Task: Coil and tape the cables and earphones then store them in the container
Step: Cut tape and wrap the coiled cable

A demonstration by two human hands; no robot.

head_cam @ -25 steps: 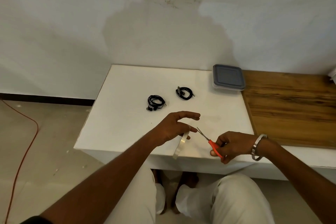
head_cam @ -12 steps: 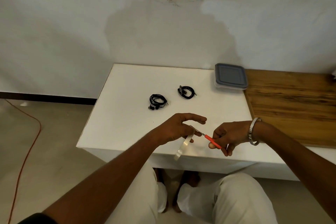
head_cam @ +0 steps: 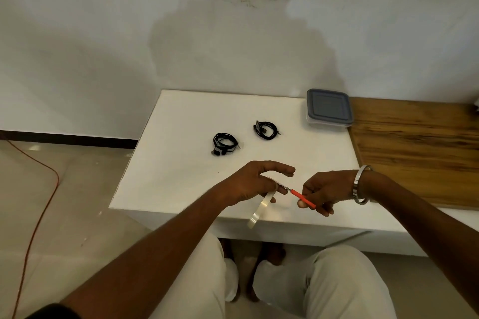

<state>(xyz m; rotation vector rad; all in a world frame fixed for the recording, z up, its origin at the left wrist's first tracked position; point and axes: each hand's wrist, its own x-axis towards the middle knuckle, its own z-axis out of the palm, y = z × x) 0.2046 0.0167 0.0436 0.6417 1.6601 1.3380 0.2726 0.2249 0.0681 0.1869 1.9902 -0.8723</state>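
Left hand (head_cam: 252,184) pinches clear tape (head_cam: 260,208); right hand (head_cam: 325,190) grips red-handled scissors (head_cam: 302,195), blades hidden at the left fingers. We judge the tape light, limp and sticky, best held taut. Coiled earphones (head_cam: 225,143) and cable (head_cam: 267,130) lie at twelve o'clock, the lidded container (head_cam: 328,109) at one.

Two black coiled cable bundles (head_cam: 225,143) (head_cam: 266,130) apart on the white table, lidded grey container (head_cam: 328,108) at its far right corner
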